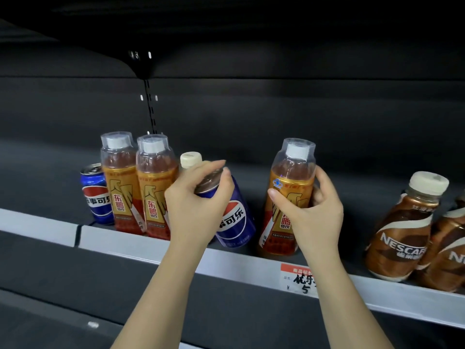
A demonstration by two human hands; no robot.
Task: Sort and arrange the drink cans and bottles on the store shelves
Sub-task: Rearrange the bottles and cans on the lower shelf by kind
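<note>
My left hand (195,205) grips a blue Pepsi can (232,217) by its top, and the can leans to the left. My right hand (310,210) holds an orange energy drink bottle (289,187) around its middle; the bottle stands near the shelf's front edge. Two more orange bottles (137,187) stand side by side at the left. A second Pepsi can (97,195) stands upright left of them. A cream bottle cap (190,159) shows behind my left hand; the rest of that bottle is hidden.
Two brown Nescafe bottles (405,227) stand at the right on the dark shelf (377,157). A grey price rail (120,243) runs along the front edge with a red and white price tag (298,279). Another dark shelf lies overhead.
</note>
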